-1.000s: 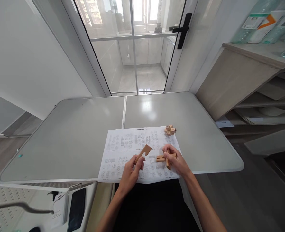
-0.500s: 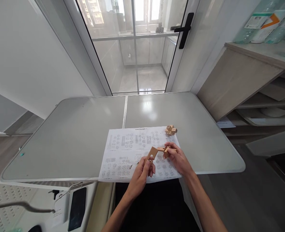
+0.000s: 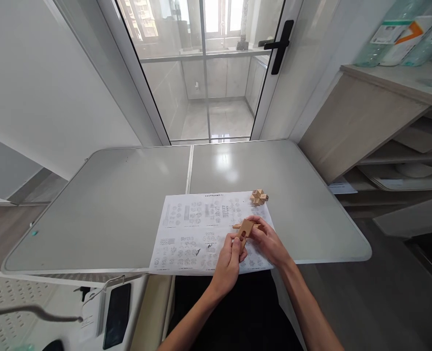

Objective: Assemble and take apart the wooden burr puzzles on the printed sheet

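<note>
My left hand [image 3: 229, 257] pinches a flat notched wooden puzzle piece [image 3: 244, 229] and presses it against the crossed wooden pieces [image 3: 254, 225] held in my right hand [image 3: 269, 242]. Both hands hover just above a printed instruction sheet [image 3: 190, 234] near the front edge of the table. The joint between the pieces is partly hidden by my fingers. An assembled wooden burr puzzle [image 3: 259, 197] lies at the sheet's far right corner, apart from both hands.
The grey folding table [image 3: 128, 204] has a seam down its middle. A glass door [image 3: 208, 68] stands behind it. Wooden shelves [image 3: 384, 131] rise on the right. A phone [image 3: 116, 316] lies on a white perforated surface at the lower left.
My left hand has moved right with the notched piece and brought it against the crossed pieces in my right hand, which lifted slightly off the sheet.
</note>
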A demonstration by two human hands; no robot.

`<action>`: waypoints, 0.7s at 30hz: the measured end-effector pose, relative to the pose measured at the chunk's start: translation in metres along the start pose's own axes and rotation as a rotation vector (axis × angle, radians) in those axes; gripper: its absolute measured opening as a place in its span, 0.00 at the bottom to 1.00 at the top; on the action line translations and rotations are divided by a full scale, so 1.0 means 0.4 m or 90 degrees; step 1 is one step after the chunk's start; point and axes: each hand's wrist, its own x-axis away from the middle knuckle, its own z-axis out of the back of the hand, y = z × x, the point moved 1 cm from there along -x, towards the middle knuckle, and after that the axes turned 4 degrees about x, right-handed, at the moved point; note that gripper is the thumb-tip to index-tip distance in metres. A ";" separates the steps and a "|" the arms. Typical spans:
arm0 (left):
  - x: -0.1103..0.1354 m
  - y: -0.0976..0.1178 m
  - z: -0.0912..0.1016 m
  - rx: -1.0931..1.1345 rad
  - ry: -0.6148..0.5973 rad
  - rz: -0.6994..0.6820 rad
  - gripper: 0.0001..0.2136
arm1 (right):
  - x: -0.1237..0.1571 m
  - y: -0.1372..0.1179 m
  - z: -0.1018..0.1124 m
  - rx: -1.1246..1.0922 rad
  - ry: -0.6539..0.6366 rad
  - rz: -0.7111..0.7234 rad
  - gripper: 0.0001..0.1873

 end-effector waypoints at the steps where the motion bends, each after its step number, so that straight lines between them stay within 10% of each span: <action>1: -0.001 -0.001 -0.003 0.001 0.016 -0.005 0.21 | -0.001 -0.001 -0.001 -0.011 0.000 0.001 0.17; 12: 0.020 -0.022 0.006 0.055 0.135 -0.009 0.22 | 0.048 -0.003 -0.076 0.018 0.089 0.059 0.21; 21: 0.047 0.006 0.030 0.103 0.090 0.052 0.24 | 0.090 -0.027 -0.154 0.061 0.129 0.083 0.19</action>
